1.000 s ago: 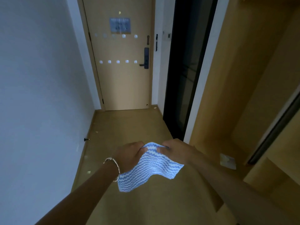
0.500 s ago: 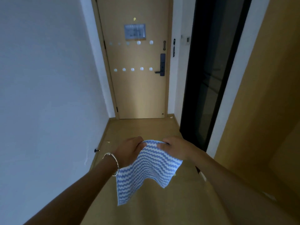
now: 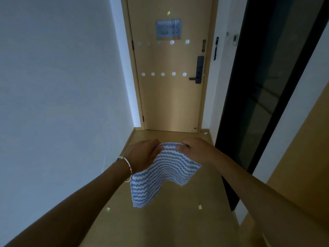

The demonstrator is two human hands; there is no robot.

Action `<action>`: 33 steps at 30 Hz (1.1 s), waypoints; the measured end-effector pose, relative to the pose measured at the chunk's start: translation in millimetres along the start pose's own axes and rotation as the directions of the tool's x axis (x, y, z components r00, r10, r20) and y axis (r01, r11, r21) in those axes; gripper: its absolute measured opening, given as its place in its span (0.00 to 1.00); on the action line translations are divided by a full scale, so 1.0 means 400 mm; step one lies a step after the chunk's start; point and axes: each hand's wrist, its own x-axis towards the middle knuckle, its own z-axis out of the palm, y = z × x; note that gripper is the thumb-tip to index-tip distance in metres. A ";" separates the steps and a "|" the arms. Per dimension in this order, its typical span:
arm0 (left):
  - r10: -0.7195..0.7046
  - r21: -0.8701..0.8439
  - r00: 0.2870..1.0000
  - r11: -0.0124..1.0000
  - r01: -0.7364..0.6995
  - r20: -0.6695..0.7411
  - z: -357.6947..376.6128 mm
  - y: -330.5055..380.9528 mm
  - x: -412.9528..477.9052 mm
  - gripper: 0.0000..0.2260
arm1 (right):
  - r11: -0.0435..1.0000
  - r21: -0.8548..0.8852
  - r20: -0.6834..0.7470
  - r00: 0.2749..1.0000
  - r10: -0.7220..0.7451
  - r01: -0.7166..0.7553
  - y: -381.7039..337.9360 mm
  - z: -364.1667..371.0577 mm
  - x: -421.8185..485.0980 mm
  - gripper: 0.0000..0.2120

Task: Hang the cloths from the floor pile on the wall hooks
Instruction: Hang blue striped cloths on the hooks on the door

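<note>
On your far left a plain white wall (image 3: 53, 86) runs down the corridor. Your left hand (image 3: 142, 154), with a silver bracelet (image 3: 127, 166) at its wrist, pinches the top edge of the blue-and-white wavy-striped cloth (image 3: 160, 173), fingers curled over the fabric. The cloth hangs in the air between your two hands, above the wooden floor (image 3: 169, 225), its lower left corner drooping lowest. Straight beyond it, at the end of the corridor, stands a closed tan door (image 3: 170, 107) with two rows of pale round dots (image 3: 162, 74); whether they are hooks you cannot tell from here. A dark handle and lock (image 3: 198, 72) sit on the door's right side. Your right hand (image 3: 197, 150) pinches the same top edge, near the left hand. Further right is a dark glass panel (image 3: 258, 86), then a tan wooden panel (image 3: 302, 166).
</note>
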 end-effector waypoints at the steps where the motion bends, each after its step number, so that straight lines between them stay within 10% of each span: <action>1: 0.001 -0.008 1.000 1.000 -0.001 0.003 0.009 -0.002 0.024 0.12 | 1.000 0.007 0.004 1.000 0.003 -0.003 0.012 -0.006 0.014 0.19; 33: 0.181 -0.129 0.972 0.971 -0.201 -0.148 -0.023 -0.383 1.256 0.14 | 0.988 -0.157 -0.195 0.980 -0.030 -0.001 0.340 -0.427 1.095 0.15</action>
